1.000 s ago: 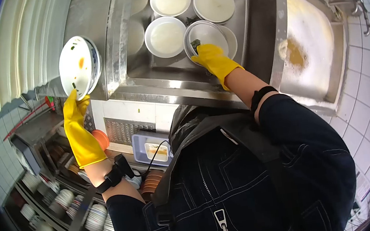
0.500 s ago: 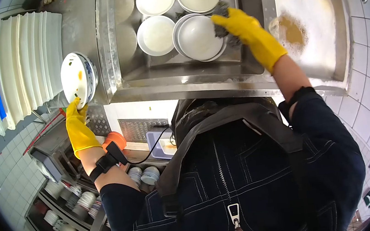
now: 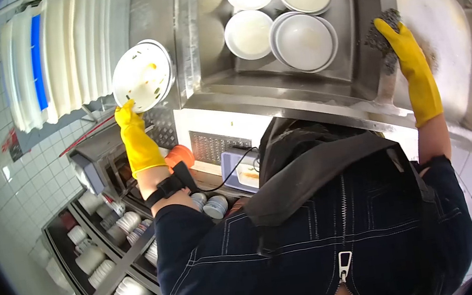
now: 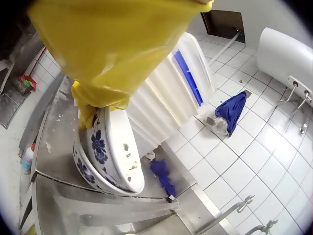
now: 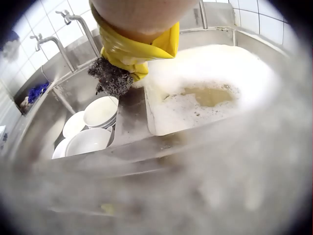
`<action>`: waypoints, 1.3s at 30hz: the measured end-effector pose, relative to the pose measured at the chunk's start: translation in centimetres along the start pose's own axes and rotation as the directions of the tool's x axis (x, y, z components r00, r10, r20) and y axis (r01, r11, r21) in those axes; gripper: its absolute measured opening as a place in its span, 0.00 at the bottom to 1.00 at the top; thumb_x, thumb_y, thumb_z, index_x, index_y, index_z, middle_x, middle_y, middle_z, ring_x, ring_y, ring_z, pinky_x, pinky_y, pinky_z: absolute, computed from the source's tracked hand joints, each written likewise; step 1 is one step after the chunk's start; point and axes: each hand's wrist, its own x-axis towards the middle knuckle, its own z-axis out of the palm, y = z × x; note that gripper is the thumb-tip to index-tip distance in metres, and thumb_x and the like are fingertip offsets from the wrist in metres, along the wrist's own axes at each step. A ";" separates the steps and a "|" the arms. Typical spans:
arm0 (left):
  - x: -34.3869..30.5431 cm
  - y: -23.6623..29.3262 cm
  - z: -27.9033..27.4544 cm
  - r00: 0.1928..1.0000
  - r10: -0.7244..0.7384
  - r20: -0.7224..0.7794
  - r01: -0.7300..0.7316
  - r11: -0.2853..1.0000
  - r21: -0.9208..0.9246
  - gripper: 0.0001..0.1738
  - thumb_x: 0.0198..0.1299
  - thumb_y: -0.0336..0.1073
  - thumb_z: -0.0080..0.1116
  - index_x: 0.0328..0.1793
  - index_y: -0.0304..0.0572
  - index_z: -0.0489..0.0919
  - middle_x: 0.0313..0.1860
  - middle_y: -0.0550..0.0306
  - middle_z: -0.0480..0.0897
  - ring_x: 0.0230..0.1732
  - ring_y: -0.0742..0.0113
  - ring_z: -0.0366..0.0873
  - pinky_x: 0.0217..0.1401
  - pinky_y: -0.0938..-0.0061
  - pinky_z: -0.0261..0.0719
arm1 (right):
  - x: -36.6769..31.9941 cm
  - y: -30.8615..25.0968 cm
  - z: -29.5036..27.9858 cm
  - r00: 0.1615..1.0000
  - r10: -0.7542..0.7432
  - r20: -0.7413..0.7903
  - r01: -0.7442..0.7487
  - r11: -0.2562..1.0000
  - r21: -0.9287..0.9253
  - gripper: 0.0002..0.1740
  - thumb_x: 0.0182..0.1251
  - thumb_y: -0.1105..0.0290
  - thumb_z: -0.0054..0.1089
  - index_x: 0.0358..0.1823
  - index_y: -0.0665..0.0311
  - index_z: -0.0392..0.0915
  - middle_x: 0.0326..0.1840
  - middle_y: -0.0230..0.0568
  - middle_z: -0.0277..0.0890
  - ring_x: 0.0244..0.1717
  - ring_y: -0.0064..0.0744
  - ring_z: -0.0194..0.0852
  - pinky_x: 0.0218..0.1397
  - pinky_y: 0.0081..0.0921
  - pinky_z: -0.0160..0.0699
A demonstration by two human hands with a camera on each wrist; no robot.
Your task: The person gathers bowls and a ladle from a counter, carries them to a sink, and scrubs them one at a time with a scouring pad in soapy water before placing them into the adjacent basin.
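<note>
My left hand, in a yellow rubber glove, pinches the near rim of two stacked white bowls beside the sink. Blue flowers decorate their outsides; green scraps and orange sauce cling to the upper bowl's inside. In the left wrist view the bowls lean steeply on edge. A dark steel wool scourer is gripped by my right hand, also gloved in yellow, above the divider between two basins. Several white bowls stand in the left basin, some stacked and holding cloudy liquid.
Foamy water fills the right basin, with a brown patch in the suds. Metal taps rise behind the sink. A ribbed white stack with a blue strip stands at the left. Shelves of crockery are below left.
My right hand has moved from the bowls in the left basin rightward to the divider, carrying the scourer. My left hand keeps hold of the stacked bowls. The head view has shifted.
</note>
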 end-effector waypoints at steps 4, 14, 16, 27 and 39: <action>-5.5 3.6 3.9 0.986 0.158 -0.056 -0.150 0.980 0.129 0.18 0.53 0.22 0.58 0.52 0.39 0.77 0.44 0.48 0.84 0.39 0.57 0.85 0.38 0.64 0.87 | 0.0 -0.6 -0.9 0.999 0.018 0.031 -0.020 0.999 0.050 0.18 0.69 0.60 0.61 0.53 0.65 0.77 0.41 0.35 0.82 0.42 0.27 0.82 0.47 0.23 0.79; -23.7 5.4 25.8 0.896 0.092 0.434 -0.101 0.995 -0.001 0.18 0.55 0.21 0.58 0.54 0.35 0.74 0.41 0.49 0.83 0.37 0.60 0.84 0.38 0.70 0.86 | -4.5 -5.4 -5.3 0.986 -0.163 0.040 0.167 0.982 -0.093 0.28 0.64 0.51 0.64 0.53 0.68 0.78 0.42 0.39 0.82 0.38 0.25 0.79 0.44 0.22 0.76; -28.6 3.3 31.7 0.866 0.084 0.493 -0.081 0.996 -0.027 0.16 0.55 0.21 0.60 0.50 0.37 0.73 0.41 0.51 0.82 0.36 0.63 0.83 0.37 0.71 0.84 | -5.2 -5.8 -7.3 0.988 -0.147 0.041 0.152 0.972 -0.181 0.33 0.62 0.45 0.63 0.54 0.68 0.76 0.38 0.40 0.82 0.25 0.27 0.75 0.28 0.24 0.74; -45.4 -10.1 54.6 0.537 -0.178 0.825 -0.037 0.972 0.233 0.30 0.49 0.19 0.57 0.63 0.38 0.73 0.49 0.51 0.82 0.49 0.61 0.80 0.55 0.67 0.77 | 0.4 9.9 -26.2 1.000 -0.025 0.013 0.027 0.975 -0.221 0.18 0.63 0.61 0.65 0.48 0.66 0.79 0.35 0.35 0.80 0.27 0.22 0.73 0.30 0.24 0.75; -48.6 -13.0 62.2 0.278 -0.334 0.900 0.033 0.940 0.339 0.45 0.48 0.25 0.67 0.75 0.47 0.63 0.62 0.53 0.75 0.61 0.61 0.73 0.65 0.68 0.71 | 6.3 16.8 -25.7 0.980 0.200 0.003 -0.179 0.883 -0.434 0.20 0.67 0.54 0.54 0.51 0.59 0.82 0.50 0.49 0.82 0.49 0.42 0.80 0.51 0.36 0.77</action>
